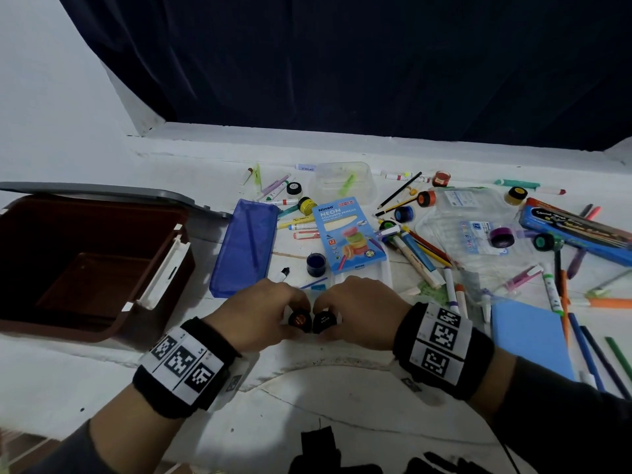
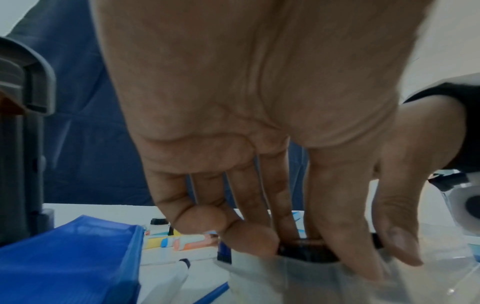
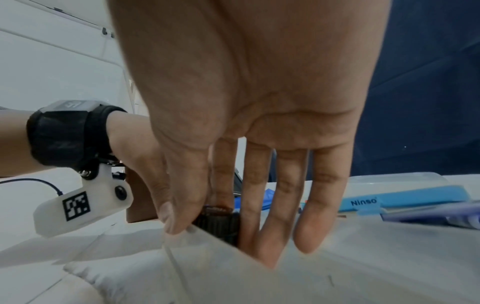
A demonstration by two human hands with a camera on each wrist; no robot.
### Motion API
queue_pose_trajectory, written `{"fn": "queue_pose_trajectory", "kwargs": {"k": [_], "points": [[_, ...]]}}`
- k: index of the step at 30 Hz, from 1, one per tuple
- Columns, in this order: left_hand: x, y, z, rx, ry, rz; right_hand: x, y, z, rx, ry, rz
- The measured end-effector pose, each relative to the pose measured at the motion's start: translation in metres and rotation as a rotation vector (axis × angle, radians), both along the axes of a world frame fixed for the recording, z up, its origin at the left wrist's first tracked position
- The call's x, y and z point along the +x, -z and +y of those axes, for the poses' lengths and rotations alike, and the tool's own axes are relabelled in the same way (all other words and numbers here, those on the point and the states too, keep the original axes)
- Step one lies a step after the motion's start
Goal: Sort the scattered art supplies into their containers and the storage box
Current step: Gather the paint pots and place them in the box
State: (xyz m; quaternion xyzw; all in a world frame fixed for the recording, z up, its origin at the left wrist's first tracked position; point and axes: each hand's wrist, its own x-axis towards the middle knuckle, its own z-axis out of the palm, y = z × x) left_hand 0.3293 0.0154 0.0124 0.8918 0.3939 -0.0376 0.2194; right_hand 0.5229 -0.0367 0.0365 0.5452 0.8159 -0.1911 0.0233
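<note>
My two hands meet at the table's near middle, each gripping a small paint jar from above. My left hand holds the brown-lidded paint jar; its ribbed black cap shows between thumb and fingers. My right hand holds the black-lidded paint jar, whose ribbed cap sits between thumb and fingers. The jars touch side by side, low inside a clear plastic tray with a see-through wall. The open brown storage box stands to the left.
A blue mesh pouch, a Neon pencil box and a dark blue paint jar lie just beyond my hands. Several markers, pencils and paint jars are scattered to the right around clear packaging. A blue pad lies near right.
</note>
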Motion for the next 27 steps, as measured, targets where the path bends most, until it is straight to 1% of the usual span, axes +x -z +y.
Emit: {"fn": "queue_pose_trajectory", "kwargs": {"k": [2, 5, 8, 12, 14, 16, 18, 19, 22, 25, 27], "points": [[0.001, -0.003, 0.002, 0.017, -0.012, -0.004, 0.001, 0.001, -0.001, -0.027, -0.005, 0.003], [0.0, -0.004, 0.004, -0.013, -0.04, -0.038, 0.002, 0.004, -0.004, -0.079, 0.001, 0.021], [-0.002, -0.002, 0.004, -0.048, -0.062, -0.072, 0.008, 0.003, -0.004, -0.107, 0.093, 0.095], [-0.003, -0.002, 0.005, -0.092, -0.095, -0.146, 0.015, 0.002, -0.006, -0.119, 0.117, 0.168], [-0.004, -0.008, 0.005, -0.13, -0.135, -0.23, 0.022, 0.001, -0.008, -0.061, 0.163, 0.256], [-0.002, -0.015, 0.007, -0.093, -0.174, -0.345, 0.033, -0.001, -0.006, 0.039, 0.225, 0.337], [0.002, -0.021, 0.012, -0.025, -0.212, -0.451, 0.048, -0.004, -0.001, 0.156, 0.275, 0.347], [0.006, -0.024, 0.017, 0.004, -0.218, -0.464, 0.056, -0.006, 0.003, 0.206, 0.285, 0.317], [0.018, -0.028, 0.034, 0.1, -0.17, -0.357, 0.077, -0.011, 0.02, 0.292, 0.27, 0.172], [0.036, -0.029, 0.052, 0.196, -0.118, -0.234, 0.088, -0.01, 0.039, 0.283, 0.219, 0.007], [0.05, -0.029, 0.062, 0.215, -0.094, -0.101, 0.09, -0.004, 0.049, 0.266, 0.133, -0.093]]}}
